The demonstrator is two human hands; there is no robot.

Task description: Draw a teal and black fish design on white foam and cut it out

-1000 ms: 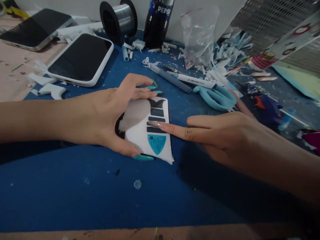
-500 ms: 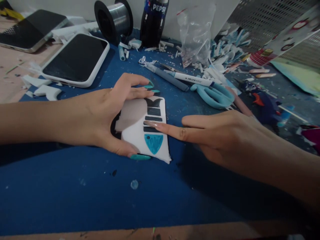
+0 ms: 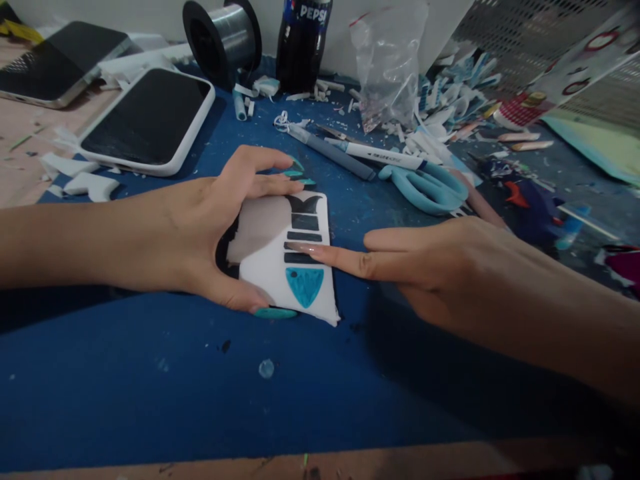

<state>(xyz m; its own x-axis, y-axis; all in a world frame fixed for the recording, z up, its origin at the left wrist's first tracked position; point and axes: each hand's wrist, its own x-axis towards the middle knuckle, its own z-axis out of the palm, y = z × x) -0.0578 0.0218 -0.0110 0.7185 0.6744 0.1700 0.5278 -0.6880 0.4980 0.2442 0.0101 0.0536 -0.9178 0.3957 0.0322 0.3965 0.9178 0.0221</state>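
A white foam piece (image 3: 280, 267) with black strips and a teal shield shape lies on the blue mat (image 3: 175, 387). My left hand (image 3: 210, 227) clasps it from the left, fingers along its far edge and thumb on its near edge. My right hand (image 3: 440, 267) reaches in from the right. Its index finger is stretched out and the tip presses on a black strip in the middle of the piece. The other right fingers are curled under.
Teal scissors (image 3: 430, 190), a grey pen (image 3: 335, 150) and a white marker (image 3: 385, 157) lie behind the hands. Further back stand a Pepsi bottle (image 3: 300, 47), a wire spool (image 3: 223, 40) and a plastic bag (image 3: 390, 67). Two phones (image 3: 150, 120) (image 3: 55, 60) lie at left. Foam scraps litter the back right.
The view has shifted slightly, with everything sliding a little left in the picture. Both hands keep their hold on the foam piece; the right fingertip stays on the black strip.
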